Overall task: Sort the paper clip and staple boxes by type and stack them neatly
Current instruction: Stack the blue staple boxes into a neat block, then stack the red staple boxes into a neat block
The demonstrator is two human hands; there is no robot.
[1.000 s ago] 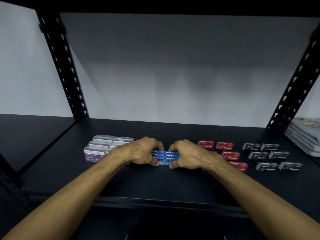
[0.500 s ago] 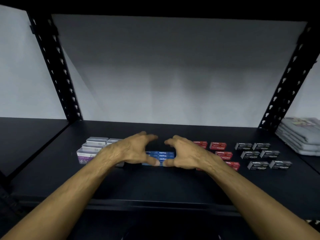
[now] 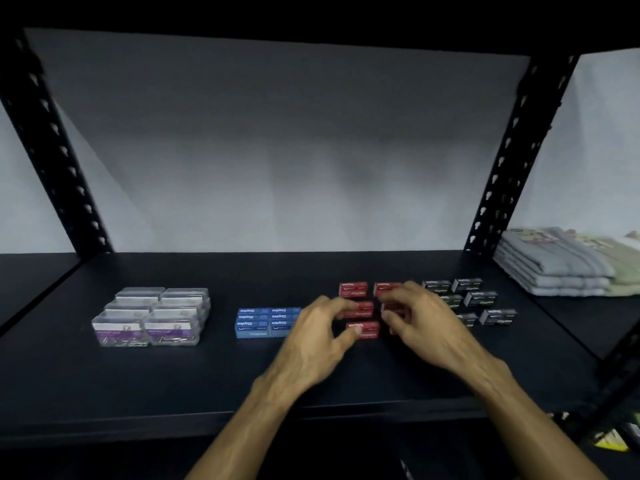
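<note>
Both hands hover over the red staple boxes (image 3: 360, 330) right of the shelf's (image 3: 173, 382) middle. The left hand (image 3: 317, 344) has its fingers spread and curled, thumb touching the nearest red box (blurred); the right hand (image 3: 424, 325) curls loosely open, gripping nothing visible.

Both hands reaching forward side by side, left hand (image 3: 313, 344) fingers curled and spread; right hand (image 3: 427, 327) likewise, palms down
</note>
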